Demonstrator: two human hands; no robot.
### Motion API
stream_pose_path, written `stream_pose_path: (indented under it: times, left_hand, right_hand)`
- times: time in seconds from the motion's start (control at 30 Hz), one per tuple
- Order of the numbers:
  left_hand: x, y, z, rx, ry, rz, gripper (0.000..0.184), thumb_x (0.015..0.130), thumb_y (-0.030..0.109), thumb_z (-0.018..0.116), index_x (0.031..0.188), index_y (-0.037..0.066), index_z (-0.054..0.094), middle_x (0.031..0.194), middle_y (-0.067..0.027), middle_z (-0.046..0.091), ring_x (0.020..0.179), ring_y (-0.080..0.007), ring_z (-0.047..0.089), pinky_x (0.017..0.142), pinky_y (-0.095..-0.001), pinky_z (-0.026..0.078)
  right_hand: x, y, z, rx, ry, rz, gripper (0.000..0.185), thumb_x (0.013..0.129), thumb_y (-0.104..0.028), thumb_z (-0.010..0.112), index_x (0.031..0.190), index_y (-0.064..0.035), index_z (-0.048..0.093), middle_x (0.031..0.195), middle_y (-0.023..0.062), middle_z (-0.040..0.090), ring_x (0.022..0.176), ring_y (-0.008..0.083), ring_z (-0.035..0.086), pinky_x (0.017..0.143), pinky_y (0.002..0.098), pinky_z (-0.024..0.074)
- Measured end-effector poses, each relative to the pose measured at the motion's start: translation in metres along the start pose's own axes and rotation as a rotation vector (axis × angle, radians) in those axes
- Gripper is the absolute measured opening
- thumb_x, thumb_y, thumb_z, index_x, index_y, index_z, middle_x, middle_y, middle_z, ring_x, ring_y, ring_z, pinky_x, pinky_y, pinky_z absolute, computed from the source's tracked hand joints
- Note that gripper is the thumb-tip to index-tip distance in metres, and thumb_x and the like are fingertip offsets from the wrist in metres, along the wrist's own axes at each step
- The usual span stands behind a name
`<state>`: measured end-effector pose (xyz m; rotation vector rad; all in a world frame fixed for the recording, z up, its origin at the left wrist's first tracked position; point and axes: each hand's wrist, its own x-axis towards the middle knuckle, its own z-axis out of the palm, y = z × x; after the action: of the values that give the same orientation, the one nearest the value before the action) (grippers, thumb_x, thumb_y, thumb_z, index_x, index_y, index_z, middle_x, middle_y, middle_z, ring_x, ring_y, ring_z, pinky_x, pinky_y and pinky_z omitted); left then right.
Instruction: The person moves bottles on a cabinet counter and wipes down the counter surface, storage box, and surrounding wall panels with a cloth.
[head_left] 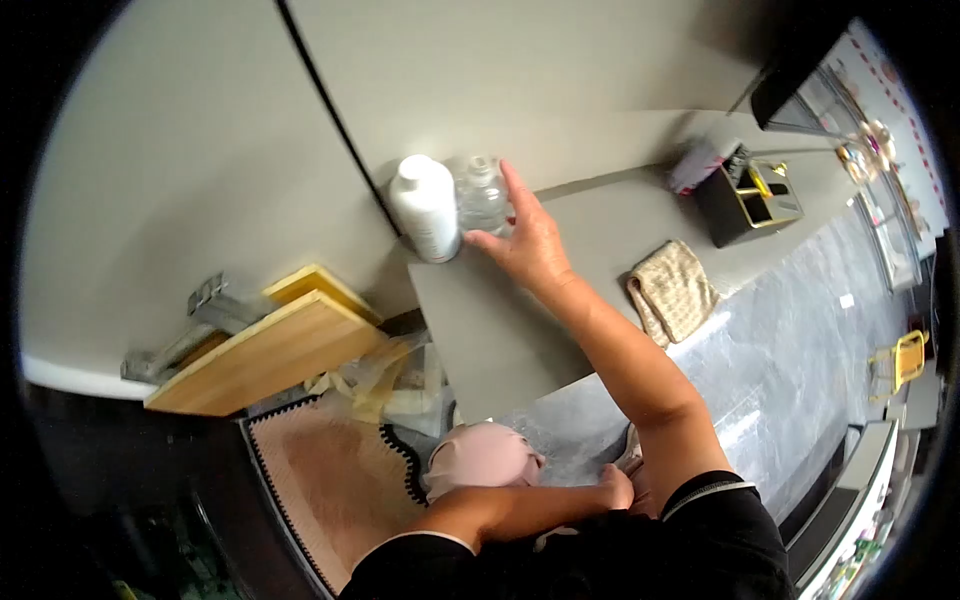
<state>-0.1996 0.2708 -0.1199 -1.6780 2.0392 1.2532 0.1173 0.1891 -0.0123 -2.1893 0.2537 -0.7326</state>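
Note:
My right hand [530, 240] reaches over the grey tabletop [500, 340] with thumb and index finger spread. It is at the side of a clear plastic bottle [483, 198] that stands upright. The thumb is near the bottle's lower part, and some fingers are partly hidden beside it. Whether the hand touches the bottle I cannot tell. Left of the clear bottle stands a white bottle [428, 210] with a white cap. My left hand [618, 487] is low, close to my body; its fingers are mostly hidden.
A folded beige cloth [672, 292] lies at the table's edge. Farther right are a black desk organizer [735, 205] and a spray can [700, 163]. Wooden boards [275, 355] lean at the left, above a pinkish mat [340, 470]. Rounded pink fabric [484, 460] is below the table.

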Motion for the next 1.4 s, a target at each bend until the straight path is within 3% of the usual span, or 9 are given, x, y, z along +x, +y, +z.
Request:
stream_pose_path:
  times: [0.07,0.2,0.3,0.33,0.47,0.7,0.8,1.3,1.4]
  left_hand:
    - [0.0,0.001,-0.001,0.005,-0.009,-0.004,0.021,0.086,0.017,0.059,0.102,0.011,0.072,0.106,-0.0089,0.067,0.097,-0.0285,0.058,0.086,-0.0434,0.037]
    - [0.031,-0.009,0.034,-0.052,0.065,0.11,0.027,0.084,0.019,0.056,0.103,0.007,0.072,0.109,-0.0147,0.065,0.099,-0.0331,0.058,0.085,-0.05,0.038]
    - [-0.009,-0.006,-0.007,0.094,-0.042,0.077,0.033,0.089,0.024,0.053,0.115,0.013,0.068,0.12,-0.0077,0.065,0.11,-0.0288,0.059,0.087,-0.0516,0.037]
    - [-0.004,-0.009,-0.001,0.094,-0.02,0.102,0.033,0.09,0.025,0.052,0.116,0.013,0.068,0.121,-0.0067,0.064,0.111,-0.0282,0.058,0.088,-0.0515,0.038]
    - [0.003,-0.008,0.003,0.011,-0.042,0.129,0.029,0.087,0.022,0.053,0.108,0.01,0.071,0.117,-0.0142,0.064,0.108,-0.0352,0.058,0.088,-0.0541,0.04]
    - [0.011,-0.003,0.005,0.004,-0.04,0.043,0.034,0.092,0.025,0.049,0.118,0.014,0.067,0.121,-0.0055,0.064,0.109,-0.0262,0.06,0.085,-0.0508,0.04]
    - [-0.005,-0.007,-0.01,0.018,-0.061,0.065,0.035,0.092,0.026,0.048,0.118,0.013,0.067,0.121,-0.0059,0.065,0.109,-0.0269,0.06,0.085,-0.0514,0.04]
    - [0.005,0.004,0.0,0.078,-0.035,0.11,0.033,0.092,0.021,0.046,0.116,0.011,0.067,0.119,-0.0085,0.065,0.111,-0.0264,0.059,0.084,-0.0494,0.039]
    - [-0.001,0.005,-0.006,0.082,-0.049,0.088,0.034,0.091,0.024,0.048,0.116,0.011,0.067,0.122,-0.008,0.064,0.112,-0.0276,0.058,0.087,-0.0499,0.038]
  right_hand:
    - [0.0,0.009,-0.021,0.115,0.021,0.083,0.08,0.076,-0.024,0.08,0.141,-0.0089,0.037,0.132,0.0139,0.053,0.121,0.0243,0.052,0.092,0.0366,0.0489]
    - [0.032,0.103,-0.101,-0.12,0.73,-0.101,0.064,0.076,-0.023,0.078,0.128,-0.0017,0.049,0.122,0.0176,0.052,0.109,0.0308,0.053,0.091,0.0368,0.0458]
    - [0.052,0.153,-0.168,-0.424,0.994,0.098,0.077,0.076,-0.028,0.076,0.134,0.0054,0.038,0.131,0.0243,0.043,0.124,0.0368,0.04,0.107,0.0418,0.0304]
    - [0.058,0.162,-0.18,-0.605,1.001,0.134,0.083,0.075,-0.033,0.076,0.136,0.0045,0.035,0.126,0.0219,0.049,0.119,0.0366,0.046,0.103,0.0414,0.0361]
    - [0.074,0.16,-0.197,-0.466,0.829,0.336,0.089,0.07,-0.033,0.078,0.139,0.0008,0.033,0.109,0.0163,0.06,0.103,0.0352,0.056,0.09,0.0427,0.0447]
    - [0.08,0.111,-0.172,-0.431,0.67,0.199,0.048,0.067,-0.026,0.076,0.104,-0.004,0.056,0.089,0.0123,0.061,0.087,0.0308,0.06,0.08,0.0394,0.0489]
    - [0.077,0.089,-0.14,-0.225,0.486,0.066,0.047,0.067,-0.024,0.079,0.103,-0.0017,0.059,0.092,0.0105,0.065,0.081,0.0212,0.062,0.076,0.0345,0.0501]
    - [0.035,0.03,-0.046,0.1,0.12,-0.125,0.082,0.065,-0.022,0.086,0.132,-0.0022,0.043,0.117,0.0167,0.053,0.1,0.0266,0.059,0.084,0.0352,0.0553]
    - [0.018,0.035,-0.067,0.008,0.195,-0.064,0.06,0.077,-0.027,0.077,0.126,-0.0042,0.052,0.115,0.0157,0.057,0.099,0.0267,0.059,0.083,0.0359,0.0529]
